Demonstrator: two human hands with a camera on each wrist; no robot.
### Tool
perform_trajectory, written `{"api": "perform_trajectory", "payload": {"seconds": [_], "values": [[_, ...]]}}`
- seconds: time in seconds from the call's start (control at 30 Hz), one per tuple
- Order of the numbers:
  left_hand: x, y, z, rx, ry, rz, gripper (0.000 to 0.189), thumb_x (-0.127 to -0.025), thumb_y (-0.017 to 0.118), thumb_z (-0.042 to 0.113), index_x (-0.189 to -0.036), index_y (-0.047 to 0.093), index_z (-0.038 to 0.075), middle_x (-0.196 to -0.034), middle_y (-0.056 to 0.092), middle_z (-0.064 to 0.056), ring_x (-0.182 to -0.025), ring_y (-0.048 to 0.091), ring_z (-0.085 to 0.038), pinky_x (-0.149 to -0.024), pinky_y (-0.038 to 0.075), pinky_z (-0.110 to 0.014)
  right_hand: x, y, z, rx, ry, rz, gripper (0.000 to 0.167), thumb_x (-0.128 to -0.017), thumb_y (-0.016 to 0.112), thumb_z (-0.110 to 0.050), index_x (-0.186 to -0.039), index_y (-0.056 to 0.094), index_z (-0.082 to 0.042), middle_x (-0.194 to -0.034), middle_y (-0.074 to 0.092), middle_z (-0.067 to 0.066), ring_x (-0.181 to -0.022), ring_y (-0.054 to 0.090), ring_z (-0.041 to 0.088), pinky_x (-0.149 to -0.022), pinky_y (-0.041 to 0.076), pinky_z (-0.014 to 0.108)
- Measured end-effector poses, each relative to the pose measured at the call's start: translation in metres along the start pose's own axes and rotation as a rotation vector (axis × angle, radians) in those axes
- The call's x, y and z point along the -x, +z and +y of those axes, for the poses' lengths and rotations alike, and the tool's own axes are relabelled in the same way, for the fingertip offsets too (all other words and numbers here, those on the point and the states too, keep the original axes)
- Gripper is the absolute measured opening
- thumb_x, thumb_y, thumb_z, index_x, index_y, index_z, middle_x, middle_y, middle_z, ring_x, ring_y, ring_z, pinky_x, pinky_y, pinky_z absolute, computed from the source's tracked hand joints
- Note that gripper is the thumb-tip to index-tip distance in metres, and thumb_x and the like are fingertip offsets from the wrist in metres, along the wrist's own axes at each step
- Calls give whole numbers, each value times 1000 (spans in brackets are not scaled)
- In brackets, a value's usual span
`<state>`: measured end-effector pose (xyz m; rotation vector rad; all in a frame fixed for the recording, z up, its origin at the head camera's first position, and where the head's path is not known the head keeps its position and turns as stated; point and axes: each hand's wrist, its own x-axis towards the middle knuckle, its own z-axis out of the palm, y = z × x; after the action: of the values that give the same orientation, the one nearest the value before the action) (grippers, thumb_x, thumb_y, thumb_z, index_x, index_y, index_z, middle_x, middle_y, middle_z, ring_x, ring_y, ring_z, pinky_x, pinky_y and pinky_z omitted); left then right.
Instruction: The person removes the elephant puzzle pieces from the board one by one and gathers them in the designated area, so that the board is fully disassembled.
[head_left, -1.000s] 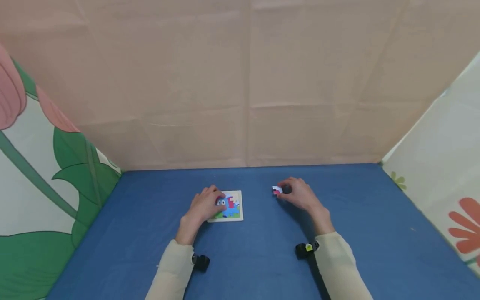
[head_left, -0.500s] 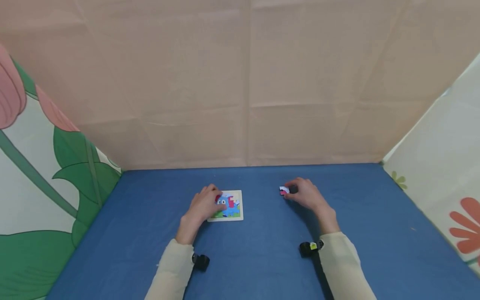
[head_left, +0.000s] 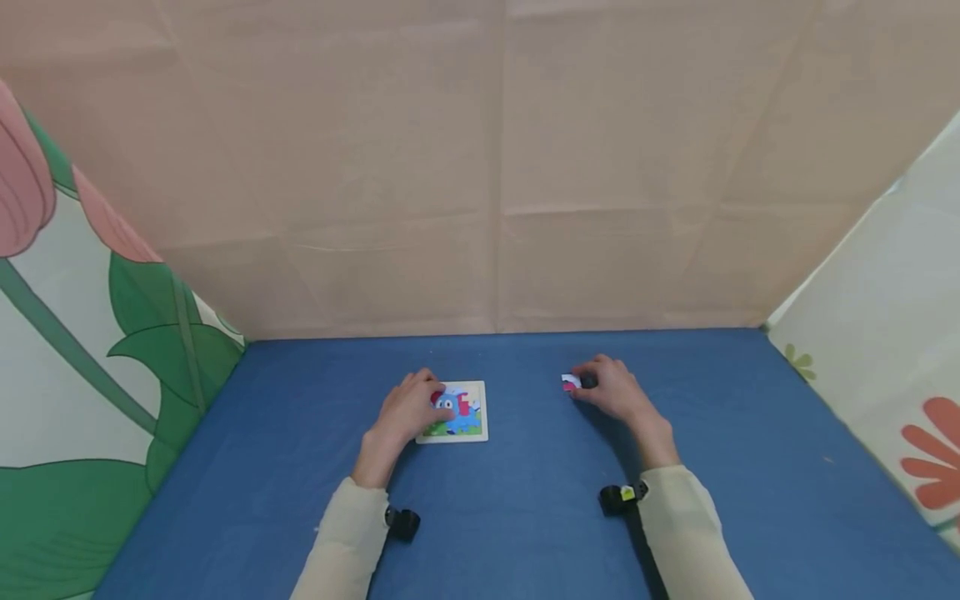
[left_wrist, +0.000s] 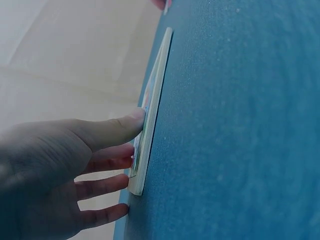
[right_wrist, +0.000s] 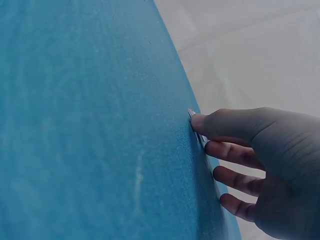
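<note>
A square puzzle board [head_left: 483,408] with a pale frame and a blue animal picture lies flat on the blue table. My left hand [head_left: 405,410] rests on its left side. In the left wrist view the thumb [left_wrist: 125,127] presses on the picture, and the other fingers reach the board's far edge and the table, fairly straight. To the right, my right hand [head_left: 615,390] pinches a small white and pink puzzle piece [head_left: 571,382] between thumb and fingers, close over the table. A dark patch shows between its thumb and forefinger. In the right wrist view only the thin edge of the piece [right_wrist: 190,113] shows.
The blue cloth [head_left: 495,525] covers the table. A beige sheet [head_left: 480,208] hangs along its back edge, with flower-print panels at the left [head_left: 60,375] and right [head_left: 892,350]. A small black camera sits on each wrist.
My right hand has shifted a little to the right with the puzzle piece, away from the board, and then nearly stopped. The left hand and the board have stayed in place.
</note>
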<state>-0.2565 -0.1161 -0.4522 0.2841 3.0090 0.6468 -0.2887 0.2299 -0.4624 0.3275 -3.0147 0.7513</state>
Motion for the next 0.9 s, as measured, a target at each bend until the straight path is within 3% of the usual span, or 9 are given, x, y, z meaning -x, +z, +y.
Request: {"api": "perform_trajectory", "payload": {"seconds": [0.47, 0.9], "values": [[0, 0, 0, -30, -9, 7, 51, -85, 79, 37, -128, 68, 12, -126, 60, -5, -113, 50, -26, -101, 40, -50, -1, 2, 0, -28, -7, -11, 40, -89, 73, -17, -125, 67, 0, -122, 57, 21, -114, 46, 39, -96, 40, 57], [0, -1, -1, -11, -27, 10, 52, -84, 79, 38, -128, 68, 12, -129, 59, -6, -115, 50, -27, -103, 40, -52, 1, 1, -14, -59, -70, 49, 36, -91, 72, -21, -122, 69, -3, -119, 61, 17, -113, 50, 35, -95, 40, 55]]}}
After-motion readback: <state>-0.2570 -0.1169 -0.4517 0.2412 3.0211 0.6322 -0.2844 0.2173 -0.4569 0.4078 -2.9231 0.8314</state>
